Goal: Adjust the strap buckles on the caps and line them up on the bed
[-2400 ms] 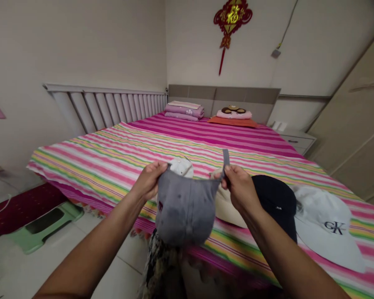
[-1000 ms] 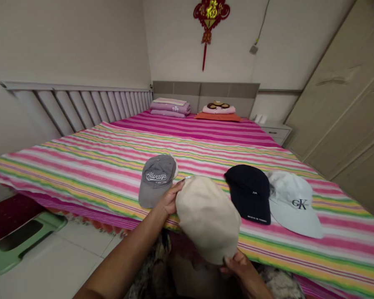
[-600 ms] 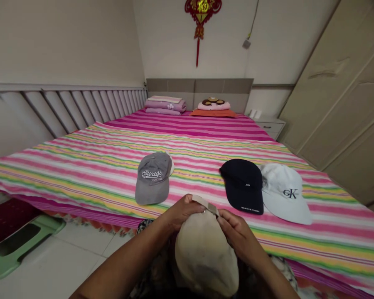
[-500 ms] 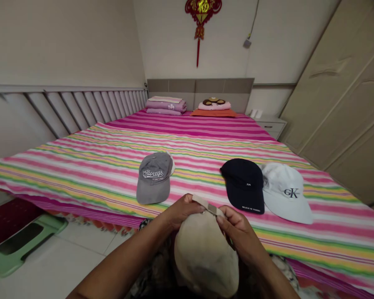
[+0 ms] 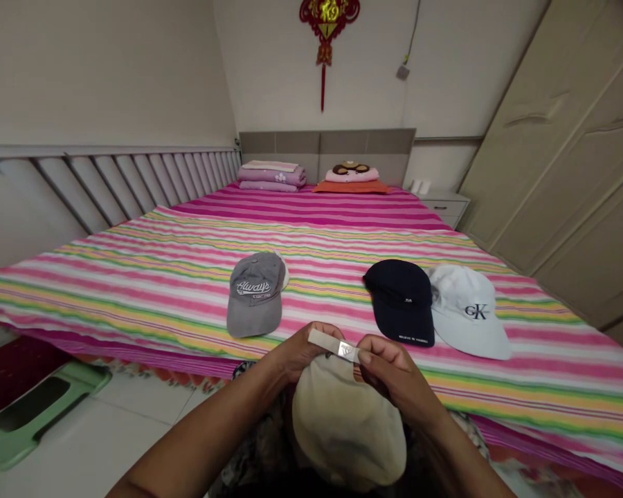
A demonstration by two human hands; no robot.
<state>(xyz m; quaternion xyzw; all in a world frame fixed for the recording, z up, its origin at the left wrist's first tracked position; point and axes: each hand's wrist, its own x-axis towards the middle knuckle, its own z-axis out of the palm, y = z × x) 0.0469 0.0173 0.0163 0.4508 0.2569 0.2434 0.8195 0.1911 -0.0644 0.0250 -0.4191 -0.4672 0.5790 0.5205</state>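
A cream baseball cap (image 5: 349, 422) is held low in front of me, its back strap (image 5: 326, 342) uppermost with a small metal buckle (image 5: 347, 350). My left hand (image 5: 307, 351) is closed on the strap's left side, its fingertips partly hidden behind it. On the right of the buckle, my right hand (image 5: 389, 365) pinches the strap between thumb and fingers. Beyond them on the bed lies a grey cap (image 5: 255, 294) with white lettering, a pale edge of something showing behind it. A navy cap (image 5: 402, 301) and a white cap (image 5: 470, 311) lie to the right, touching.
The bed (image 5: 150, 277) has a striped cover. Folded purple bedding (image 5: 273, 177) and an orange-pink pile (image 5: 351, 181) are by the headboard (image 5: 366, 152). A green stool (image 5: 41, 415) stands at left on the floor, a wardrobe (image 5: 571, 138) at right, and a nightstand (image 5: 441, 206) beyond.
The strap has been turned so that its buckle face shows more towards me. My right thumb has shifted onto the strap's end. The view has swung slightly right.
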